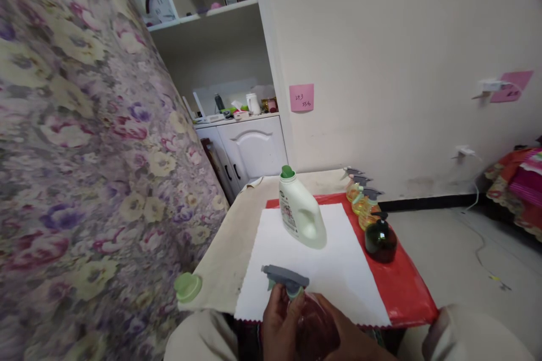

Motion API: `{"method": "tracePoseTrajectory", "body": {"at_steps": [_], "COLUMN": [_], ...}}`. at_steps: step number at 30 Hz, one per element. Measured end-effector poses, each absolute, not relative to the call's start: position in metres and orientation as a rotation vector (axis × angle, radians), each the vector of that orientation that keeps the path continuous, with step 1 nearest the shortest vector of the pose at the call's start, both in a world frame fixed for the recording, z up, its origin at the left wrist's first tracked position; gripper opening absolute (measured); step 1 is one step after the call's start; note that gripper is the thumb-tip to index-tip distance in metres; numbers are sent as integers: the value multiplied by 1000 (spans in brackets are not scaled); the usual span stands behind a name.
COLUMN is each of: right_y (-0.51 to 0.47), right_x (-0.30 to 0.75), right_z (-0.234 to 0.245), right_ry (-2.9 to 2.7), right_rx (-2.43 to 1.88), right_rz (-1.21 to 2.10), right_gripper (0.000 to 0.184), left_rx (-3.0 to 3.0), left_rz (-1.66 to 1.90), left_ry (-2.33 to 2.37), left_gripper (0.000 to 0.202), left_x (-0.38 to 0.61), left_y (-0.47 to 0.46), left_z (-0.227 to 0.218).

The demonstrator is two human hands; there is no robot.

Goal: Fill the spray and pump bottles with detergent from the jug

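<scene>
Head view: both hands low at near edge of table (231, 248), grasping pinkish spray bottle (315, 324). Left hand (277, 321) clenched round neck, right under grey trigger head (284, 279). Right hand (347, 334) wrapped on body from right side. Bottle sits over near edge of white sheet (334, 271). White detergent jug (301, 217) upright mid-sheet, green top. Loose green cap (188, 286) at near-left corner. Right edge, on red cloth (409, 290): row of yellow sprayers (365, 206), dark pump bottle (381, 241) closest to me.

Floral fabric (84, 152) fills nine o'clock. At twelve, a white cupboard (254, 146) under shelves (212, 11) holding a clock (160, 3); cream wall (381, 39) with pink note (301, 97) at one; grey floor (457, 248) at four.
</scene>
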State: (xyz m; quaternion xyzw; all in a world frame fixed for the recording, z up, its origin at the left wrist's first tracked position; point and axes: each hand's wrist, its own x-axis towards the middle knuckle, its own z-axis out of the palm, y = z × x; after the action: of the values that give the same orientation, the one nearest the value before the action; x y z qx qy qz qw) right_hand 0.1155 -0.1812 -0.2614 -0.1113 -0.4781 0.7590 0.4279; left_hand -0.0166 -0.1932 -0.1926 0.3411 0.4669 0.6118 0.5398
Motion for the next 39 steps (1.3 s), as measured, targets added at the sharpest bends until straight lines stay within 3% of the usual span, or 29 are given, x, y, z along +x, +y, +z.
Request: {"method": "tracePoseTrajectory", "body": {"at_steps": [13,19,28,31,36,39], "right_y": [-184,-185,-175,-166,-142,-125], "right_x": [115,117,127,134,123,101], "right_z": [-251,-270,-298,-303,-299,-293], "right_ry": [-1229,-1341,-1467,-1454,-1376,-1327], "right_rx": [-360,-552,-663,-799,-919,-903], "right_rz": [1863,1716,1528,1449,1275,1236], "right_gripper": [93,97,104,106,94,90], "left_rx": [795,797,604,603,721,735], "left_rz": [1651,1639,1804,1825,1786,1703], "left_ry": [1045,1121,878,905,1048,1244], "left_gripper": [38,43,37,39,39,50], "left_x": [-49,-78,-125,-141,-149,-143], "left_y": [-179,-179,-175,-169,-157,-148], "left_z": [-167,-164,-156,-162,-196,-220]}}
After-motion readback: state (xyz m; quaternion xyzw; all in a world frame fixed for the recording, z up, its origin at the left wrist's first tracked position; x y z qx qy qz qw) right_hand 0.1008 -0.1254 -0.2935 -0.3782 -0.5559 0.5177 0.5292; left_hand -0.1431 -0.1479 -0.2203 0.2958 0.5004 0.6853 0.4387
